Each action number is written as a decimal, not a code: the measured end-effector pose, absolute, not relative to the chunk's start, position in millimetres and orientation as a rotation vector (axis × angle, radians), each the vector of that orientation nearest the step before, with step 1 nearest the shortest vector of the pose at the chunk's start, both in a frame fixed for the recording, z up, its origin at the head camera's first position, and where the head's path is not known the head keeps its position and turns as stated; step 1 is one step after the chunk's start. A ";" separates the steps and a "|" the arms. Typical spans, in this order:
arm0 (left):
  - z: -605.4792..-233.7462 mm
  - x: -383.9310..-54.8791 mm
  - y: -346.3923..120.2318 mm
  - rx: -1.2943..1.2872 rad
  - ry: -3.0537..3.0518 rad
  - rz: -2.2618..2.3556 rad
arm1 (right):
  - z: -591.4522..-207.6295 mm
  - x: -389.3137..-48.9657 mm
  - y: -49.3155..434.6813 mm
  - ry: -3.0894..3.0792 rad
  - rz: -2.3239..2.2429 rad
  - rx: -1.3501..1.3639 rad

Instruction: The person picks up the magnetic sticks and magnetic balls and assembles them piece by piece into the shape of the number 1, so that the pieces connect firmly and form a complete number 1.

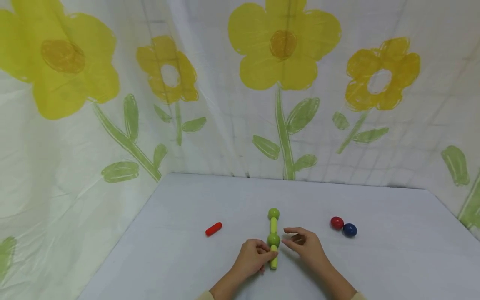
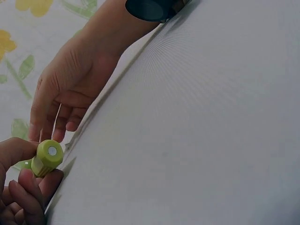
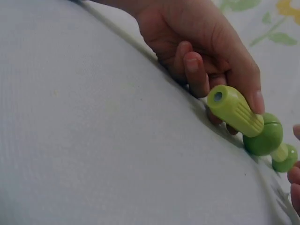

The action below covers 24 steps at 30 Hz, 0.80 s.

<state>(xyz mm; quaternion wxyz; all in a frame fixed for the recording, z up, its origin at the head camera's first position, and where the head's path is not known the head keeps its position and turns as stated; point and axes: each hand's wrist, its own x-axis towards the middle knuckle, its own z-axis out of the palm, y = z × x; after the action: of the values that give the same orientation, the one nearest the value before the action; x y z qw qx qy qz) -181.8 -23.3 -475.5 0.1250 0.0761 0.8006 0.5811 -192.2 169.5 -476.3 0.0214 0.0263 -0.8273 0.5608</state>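
A chain of magnetic building pieces lies down the middle of the table, pointing away from me. From far to near it runs green ball [image 1: 273, 213], yellow-green rod [image 1: 273, 226], second green ball [image 1: 273, 239], second yellow-green rod [image 1: 274, 262]. My left hand [image 1: 252, 257] pinches the near rod between thumb and fingers. In the right wrist view this ridged rod [image 3: 236, 110] shows a round metal tip at its free end. My right hand [image 1: 308, 246] hovers just right of the near ball, fingers apart and holding nothing. At the right wrist view's edge only its fingertips [image 3: 294, 176] appear.
To the left lies a short red rod [image 1: 213, 229]. A red ball [image 1: 337, 223] and a dark blue ball [image 1: 350, 230] touch each other on the right. Behind the white table [image 1: 225, 196] hangs a curtain [image 1: 213, 154] printed with yellow flowers.
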 end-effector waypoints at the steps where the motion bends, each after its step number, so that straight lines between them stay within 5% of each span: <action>1: -475.5 -181.8 -23.0 0.215 2.334 1.690 | -474.6 -192.6 171.4 -2.564 1.738 0.060; 24: -475.4 -180.0 -23.8 0.187 2.359 1.637 | -448.5 -204.8 227.1 -2.590 1.612 -0.110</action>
<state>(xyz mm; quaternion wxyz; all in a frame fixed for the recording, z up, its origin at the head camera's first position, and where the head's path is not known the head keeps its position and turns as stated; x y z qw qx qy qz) -180.0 -23.8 -475.4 0.1315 0.0646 0.8127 0.5639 -204.8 227.1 -448.5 0.0444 -0.0362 -0.8476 0.5275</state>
